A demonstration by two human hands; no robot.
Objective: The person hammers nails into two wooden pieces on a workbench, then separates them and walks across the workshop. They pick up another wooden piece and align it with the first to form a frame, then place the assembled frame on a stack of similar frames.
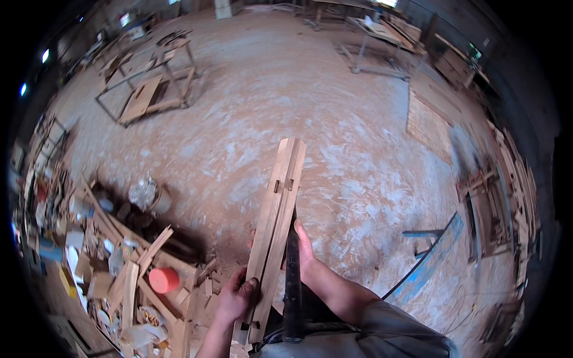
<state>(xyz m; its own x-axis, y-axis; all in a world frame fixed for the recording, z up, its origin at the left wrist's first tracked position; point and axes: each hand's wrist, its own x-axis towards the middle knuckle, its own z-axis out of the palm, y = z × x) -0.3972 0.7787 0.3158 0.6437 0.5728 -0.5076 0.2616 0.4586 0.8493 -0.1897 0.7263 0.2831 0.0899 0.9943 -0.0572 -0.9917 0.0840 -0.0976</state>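
Note:
Two long, pale wooden rails (276,221) lie side by side in front of me, pointing away from my body. Dark mortise slots are cut in them near the far part and at the near end. My left hand (240,295) is closed on their left edge near the bottom, thumb on top. From the right, my right hand (306,250) holds the rails, its thumb up along the side and its other fingers mostly hidden beneath. A long dark bar (292,292) stands close to the rails' right side, its lower end near my clothing.
A cluttered wooden bench (185,280) at lower left carries offcuts and a red-orange round container (163,280). To the right is a worn blue plank-like piece (433,253). A metal frame (149,98) and a wheeled table (379,45) stand farther off on the dusty floor (250,95).

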